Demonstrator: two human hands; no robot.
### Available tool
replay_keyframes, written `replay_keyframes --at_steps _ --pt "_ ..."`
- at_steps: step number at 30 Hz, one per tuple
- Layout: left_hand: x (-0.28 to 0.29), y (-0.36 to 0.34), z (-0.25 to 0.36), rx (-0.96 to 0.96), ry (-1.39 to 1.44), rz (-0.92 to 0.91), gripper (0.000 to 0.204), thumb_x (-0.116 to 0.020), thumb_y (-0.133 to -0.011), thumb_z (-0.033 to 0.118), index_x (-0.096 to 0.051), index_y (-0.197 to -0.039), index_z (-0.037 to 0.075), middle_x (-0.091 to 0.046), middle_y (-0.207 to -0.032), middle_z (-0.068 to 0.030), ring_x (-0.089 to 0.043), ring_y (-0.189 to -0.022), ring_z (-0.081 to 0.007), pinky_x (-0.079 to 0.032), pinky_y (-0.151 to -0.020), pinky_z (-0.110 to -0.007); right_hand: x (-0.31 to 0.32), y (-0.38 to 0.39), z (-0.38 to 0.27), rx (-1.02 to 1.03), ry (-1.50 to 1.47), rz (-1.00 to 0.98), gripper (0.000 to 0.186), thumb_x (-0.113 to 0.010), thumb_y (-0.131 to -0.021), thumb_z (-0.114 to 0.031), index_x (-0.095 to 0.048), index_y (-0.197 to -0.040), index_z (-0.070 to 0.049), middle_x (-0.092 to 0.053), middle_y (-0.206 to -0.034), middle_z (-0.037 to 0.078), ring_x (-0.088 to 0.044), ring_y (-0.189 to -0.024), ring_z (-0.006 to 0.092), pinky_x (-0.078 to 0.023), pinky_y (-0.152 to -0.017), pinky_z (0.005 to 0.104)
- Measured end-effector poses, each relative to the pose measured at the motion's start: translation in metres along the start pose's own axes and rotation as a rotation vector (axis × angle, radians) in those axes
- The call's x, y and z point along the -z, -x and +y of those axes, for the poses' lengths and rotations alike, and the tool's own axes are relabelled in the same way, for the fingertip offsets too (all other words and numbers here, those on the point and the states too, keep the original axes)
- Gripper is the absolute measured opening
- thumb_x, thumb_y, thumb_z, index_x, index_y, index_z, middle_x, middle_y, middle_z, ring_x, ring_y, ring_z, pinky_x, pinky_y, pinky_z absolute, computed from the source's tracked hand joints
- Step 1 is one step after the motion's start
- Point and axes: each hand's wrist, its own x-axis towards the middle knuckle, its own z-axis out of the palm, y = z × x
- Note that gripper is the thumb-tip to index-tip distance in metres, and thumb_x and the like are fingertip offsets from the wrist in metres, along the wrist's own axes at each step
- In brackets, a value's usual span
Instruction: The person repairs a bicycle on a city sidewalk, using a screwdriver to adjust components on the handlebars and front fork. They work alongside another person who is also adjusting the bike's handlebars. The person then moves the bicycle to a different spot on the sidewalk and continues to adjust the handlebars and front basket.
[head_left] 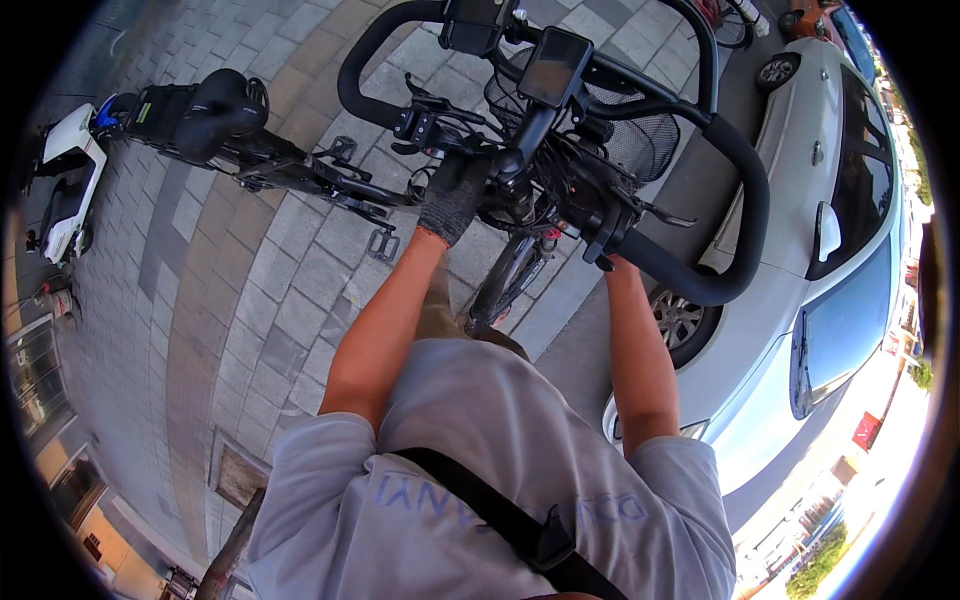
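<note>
A black electric bicycle (325, 178) stands in front of me, its looped handlebar (740, 180) turned across the upper view. My left hand (455, 195), in a dark grey knit glove, reaches in among the cables beside the handlebar stem (512, 170). Its fingers are hidden under the parts there, so their grip does not show. My right forearm (635, 340) runs up behind the right side of the handlebar. The right hand is covered by the bar and the brake lever. A display (556, 67) with a dark screen sits at the middle of the bars.
A black mesh basket (640, 135) hangs at the front. The saddle (222, 115) and a pedal (383, 245) lie to the left. A white car (775, 330) is parked close on the right. A white scooter (75, 180) stands far left on the paving (230, 330).
</note>
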Motion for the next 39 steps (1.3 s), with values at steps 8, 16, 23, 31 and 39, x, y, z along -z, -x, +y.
replay_keyframes --at_steps 8,16,23,31,39 --pt "0.005 -0.031 -0.018 -0.490 -0.485 -0.190 0.031 -0.067 -0.089 0.014 -0.067 -0.120 0.008 -0.067 -0.119 -0.0161 -0.066 -0.107 -0.0330 -0.054 -0.093 -0.041 -0.002 -0.019 -0.025 -0.493 -0.583 -0.062 0.022 -0.065 -0.100 -0.020 -0.071 -0.114 -0.003 -0.073 -0.104 0.016 -0.071 -0.095 0.0240 -0.055 -0.085 0.0382" --pt "0.007 -0.033 -0.038 -0.472 -0.637 -0.253 0.040 -0.073 -0.080 0.025 -0.068 -0.116 0.007 -0.069 -0.118 -0.0170 -0.066 -0.110 -0.0354 -0.053 -0.094 -0.045 -0.001 -0.019 -0.040 -0.574 -0.608 -0.012 0.023 -0.064 -0.101 -0.021 -0.071 -0.114 -0.003 -0.074 -0.102 0.017 -0.071 -0.095 0.0248 -0.055 -0.085 0.0383" --pt "0.002 -0.047 -0.066 -0.185 -0.211 -0.427 0.061 -0.072 -0.088 0.031 -0.049 -0.138 0.004 -0.060 -0.132 -0.0149 -0.060 -0.120 -0.0279 -0.049 -0.103 -0.041 -0.005 -0.045 -0.053 -0.690 -0.592 0.154 0.024 -0.064 -0.101 -0.022 -0.071 -0.114 -0.002 -0.074 -0.100 0.017 -0.071 -0.094 0.0254 -0.054 -0.085 0.0383" --pt "-0.004 -0.056 -0.067 0.015 0.100 -0.492 0.062 -0.061 -0.103 0.028 -0.034 -0.155 0.006 -0.054 -0.141 -0.0114 -0.057 -0.124 -0.0233 -0.050 -0.105 -0.041 -0.002 -0.032 -0.017 -0.197 -0.302 0.326 0.033 -0.067 -0.099 -0.028 -0.068 -0.116 0.000 -0.071 -0.098 0.015 -0.069 -0.086 0.0267 -0.055 -0.075 0.0359" --pt "-0.004 -0.071 -0.068 0.098 0.131 -0.467 0.060 -0.062 -0.101 0.026 -0.036 -0.152 0.005 -0.055 -0.138 -0.0118 -0.058 -0.121 -0.0236 -0.051 -0.103 -0.041 0.031 -0.050 -0.038 -0.811 -0.654 0.442 0.038 -0.060 -0.103 -0.036 -0.070 -0.117 -0.003 -0.068 -0.079 0.003 -0.062 -0.070 0.0111 -0.050 -0.066 0.0288"
